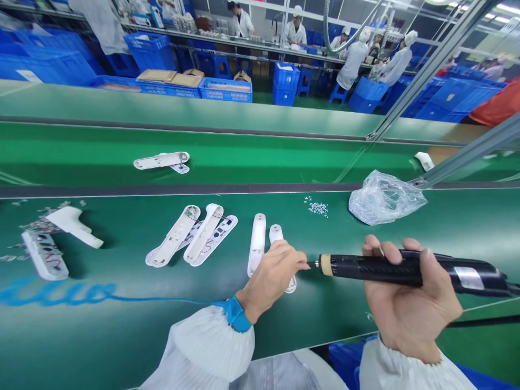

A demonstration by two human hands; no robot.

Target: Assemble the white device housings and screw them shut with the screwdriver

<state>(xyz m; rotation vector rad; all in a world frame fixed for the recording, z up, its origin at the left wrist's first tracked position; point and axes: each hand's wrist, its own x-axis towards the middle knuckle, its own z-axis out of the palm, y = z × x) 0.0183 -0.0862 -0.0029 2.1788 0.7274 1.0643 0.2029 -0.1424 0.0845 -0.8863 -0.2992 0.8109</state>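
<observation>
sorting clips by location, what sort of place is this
Most likely a factory assembly floor: the right hand holds a black electric screwdriver, opened white housings show wiring, and people in white coats sit at a long bench behind.

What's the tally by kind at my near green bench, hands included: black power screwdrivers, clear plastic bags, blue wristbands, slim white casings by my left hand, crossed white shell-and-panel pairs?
Black power screwdriver: 1
Clear plastic bag: 1
Blue wristband: 1
Slim white casings, one partly hidden: 2
Crossed white shell-and-panel pairs: 2
Total: 7
</observation>
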